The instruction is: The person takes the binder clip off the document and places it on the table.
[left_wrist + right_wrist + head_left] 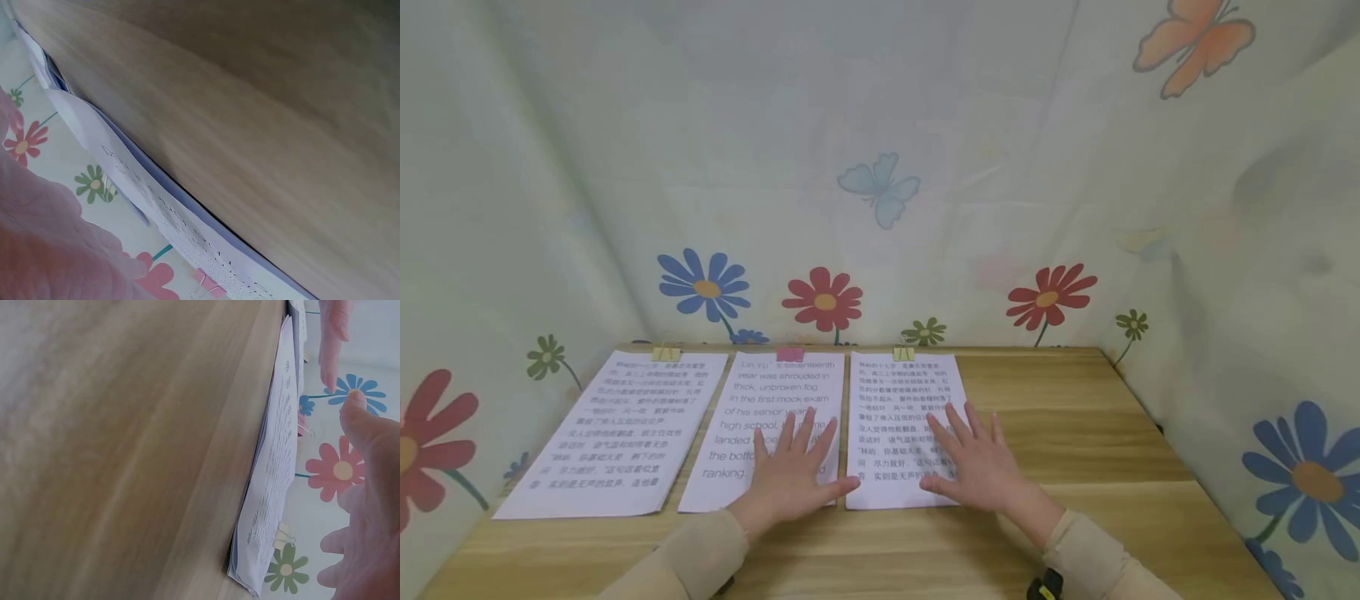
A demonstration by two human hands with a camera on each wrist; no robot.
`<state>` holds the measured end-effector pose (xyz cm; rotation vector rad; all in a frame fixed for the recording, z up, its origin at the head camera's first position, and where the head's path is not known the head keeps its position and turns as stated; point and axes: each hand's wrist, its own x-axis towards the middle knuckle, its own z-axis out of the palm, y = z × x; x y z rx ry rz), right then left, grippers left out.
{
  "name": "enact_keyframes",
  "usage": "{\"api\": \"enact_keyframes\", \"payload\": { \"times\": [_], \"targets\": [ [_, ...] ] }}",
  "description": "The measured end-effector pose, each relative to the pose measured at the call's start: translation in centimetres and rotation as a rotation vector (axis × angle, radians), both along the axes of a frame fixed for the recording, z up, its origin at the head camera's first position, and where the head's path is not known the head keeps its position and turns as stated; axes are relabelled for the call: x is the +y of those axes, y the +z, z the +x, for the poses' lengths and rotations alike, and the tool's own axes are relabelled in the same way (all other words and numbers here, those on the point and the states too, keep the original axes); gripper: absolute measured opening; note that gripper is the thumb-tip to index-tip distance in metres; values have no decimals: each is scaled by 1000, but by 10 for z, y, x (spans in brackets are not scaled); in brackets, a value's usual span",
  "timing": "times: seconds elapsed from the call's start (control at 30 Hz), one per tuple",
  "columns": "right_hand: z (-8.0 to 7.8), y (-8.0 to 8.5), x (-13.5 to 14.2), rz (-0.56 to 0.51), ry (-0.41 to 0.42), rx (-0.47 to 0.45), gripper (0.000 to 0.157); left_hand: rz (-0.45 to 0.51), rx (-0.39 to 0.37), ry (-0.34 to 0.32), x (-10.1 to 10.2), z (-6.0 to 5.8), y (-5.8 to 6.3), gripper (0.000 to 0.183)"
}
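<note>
Three stacks of printed sheets lie side by side on a wooden table. My left hand [790, 475], fingers spread, is over the lower part of the middle stack [767, 396], which carries large English text and a pink binder clip [790, 355]. Over the lower right of the right stack [895, 446], printed in Chinese with a yellow binder clip [903, 354], is my right hand [981, 467], also with spread fingers. Both wrist views show the hands raised above the paper, holding nothing. The left stack [610, 433] has Chinese text and a yellow clip [666, 354], away from both hands.
Bare wood of the table [1075, 433] shows right of the stacks and along the front. A pale cloth backdrop [985, 100] with printed flowers and butterflies rises behind the table and at both sides. Dark wrist gear [1045, 585] sits under the right sleeve.
</note>
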<state>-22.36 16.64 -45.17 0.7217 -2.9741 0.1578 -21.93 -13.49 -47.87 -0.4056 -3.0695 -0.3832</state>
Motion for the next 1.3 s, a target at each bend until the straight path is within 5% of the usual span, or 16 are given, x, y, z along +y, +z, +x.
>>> {"api": "enact_keyframes", "payload": {
  "times": [0.47,0.97,1.3],
  "targets": [
    [-2,0,5,-13,19,41,90,-19,-6,6,8,1,12,97],
    [-4,8,12,-35,36,106,96,102,118,-8,16,-2,19,97],
    [-4,9,14,-83,54,154,97,218,108,-11,23,-9,29,102]
  ]
}}
